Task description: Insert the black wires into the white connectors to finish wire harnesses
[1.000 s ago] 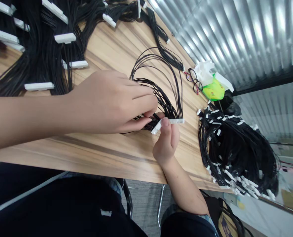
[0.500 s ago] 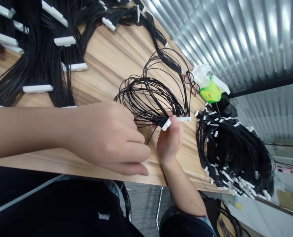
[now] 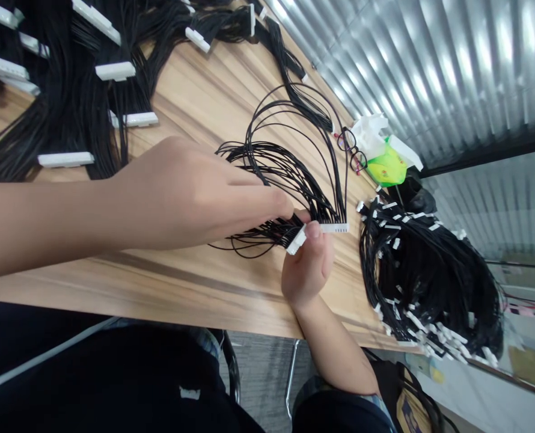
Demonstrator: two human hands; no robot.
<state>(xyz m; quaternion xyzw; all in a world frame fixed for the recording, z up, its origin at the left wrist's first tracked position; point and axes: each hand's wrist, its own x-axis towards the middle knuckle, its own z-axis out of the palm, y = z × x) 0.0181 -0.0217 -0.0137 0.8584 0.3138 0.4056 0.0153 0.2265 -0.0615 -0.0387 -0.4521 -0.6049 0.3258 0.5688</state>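
The left hand [image 3: 190,198] curls its fingers [image 3: 267,201] over one bundle of black wires [image 3: 281,171], grip unclear; the right hand [image 3: 308,270] pinches two white connectors [image 3: 297,239] between its fingers [image 3: 312,230], just above the desk [image 3: 195,84].

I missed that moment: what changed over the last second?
The left hand dipped toward the table edge, then came back over the black wires, which now fan wider. The right hand still pinches the white connector; the other bundles stayed put.

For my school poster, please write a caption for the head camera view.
Right hand pinches a white connector; left hand touches black wires.
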